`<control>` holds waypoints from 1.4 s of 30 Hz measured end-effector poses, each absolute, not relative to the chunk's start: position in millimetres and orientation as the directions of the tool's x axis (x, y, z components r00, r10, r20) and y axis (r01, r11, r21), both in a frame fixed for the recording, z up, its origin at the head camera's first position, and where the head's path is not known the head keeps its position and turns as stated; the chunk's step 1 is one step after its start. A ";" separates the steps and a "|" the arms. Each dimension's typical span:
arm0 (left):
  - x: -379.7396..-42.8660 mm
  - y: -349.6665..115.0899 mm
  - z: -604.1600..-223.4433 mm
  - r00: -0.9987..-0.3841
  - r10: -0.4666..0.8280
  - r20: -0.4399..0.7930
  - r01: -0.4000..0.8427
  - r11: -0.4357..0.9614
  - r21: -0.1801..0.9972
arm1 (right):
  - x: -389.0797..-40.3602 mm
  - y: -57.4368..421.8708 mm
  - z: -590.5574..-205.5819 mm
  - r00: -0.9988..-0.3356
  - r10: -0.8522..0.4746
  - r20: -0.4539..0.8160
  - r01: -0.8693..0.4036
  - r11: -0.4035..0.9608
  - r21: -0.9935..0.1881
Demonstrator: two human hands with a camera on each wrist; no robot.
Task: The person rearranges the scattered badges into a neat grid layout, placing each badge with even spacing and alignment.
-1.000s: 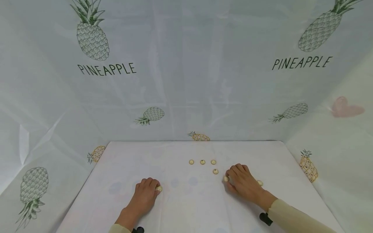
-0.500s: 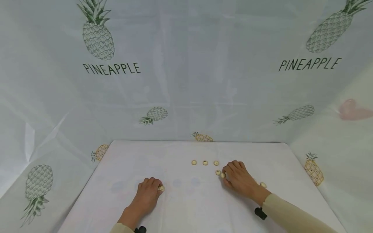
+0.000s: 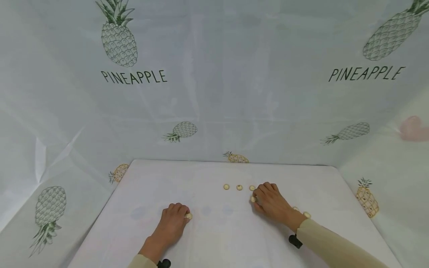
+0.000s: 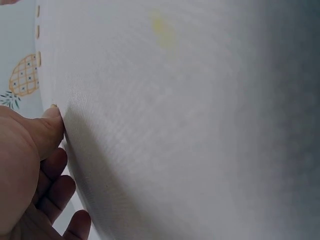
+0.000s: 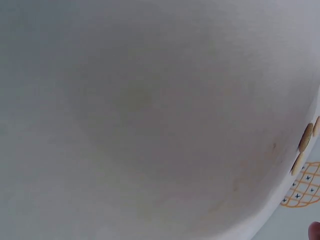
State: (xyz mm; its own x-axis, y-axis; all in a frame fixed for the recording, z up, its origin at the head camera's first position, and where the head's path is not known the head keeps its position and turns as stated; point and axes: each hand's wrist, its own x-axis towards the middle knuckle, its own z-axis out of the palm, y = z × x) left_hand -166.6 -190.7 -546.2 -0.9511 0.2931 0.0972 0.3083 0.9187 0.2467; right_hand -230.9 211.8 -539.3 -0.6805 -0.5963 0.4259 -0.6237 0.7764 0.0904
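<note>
Both hands work with small, pale, round wooden discs that have dark marks on top. My right hand (image 3: 272,204) pinches a wooden disc (image 3: 253,199) between thumb and fingertips, low over the table, just in front of the right end of a row. That row holds three discs, with a middle disc (image 3: 239,187) among them. Left of centre, my left hand (image 3: 173,223) pinches another disc (image 3: 188,216) close to the table surface. In the left wrist view the thumb (image 4: 47,127) shows, the other fingers curled beneath it. The right wrist view catches only a fingertip (image 5: 315,231).
Beside the right forearm lie a disc (image 3: 307,215) and another disc (image 3: 295,209) partly behind the wrist. A white cloth covers the table (image 3: 214,242). Behind it hangs a pineapple-print sheet (image 3: 214,93), enclosing the back and sides.
My right hand has moved left and slightly away with its disc, onto the spot of a loose disc no longer seen separately. The left hand keeps its hold. The whole head view has shifted slightly.
</note>
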 end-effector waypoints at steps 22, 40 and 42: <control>-164.2 -188.5 -541.4 -0.927 0.338 0.161 0.365 0.912 0.188 | -241.2 192.3 -538.8 -0.681 -0.606 0.412 -0.635 0.768 0.080; -162.1 -188.5 -541.4 -0.931 0.324 0.170 0.355 0.911 0.209 | -246.8 167.3 -538.5 -0.723 -0.604 0.334 -0.635 0.772 0.022; -162.1 -188.4 -540.9 -0.932 0.322 0.169 0.353 0.911 0.211 | -248.0 167.2 -539.4 -0.732 -0.600 0.322 -0.631 0.776 0.012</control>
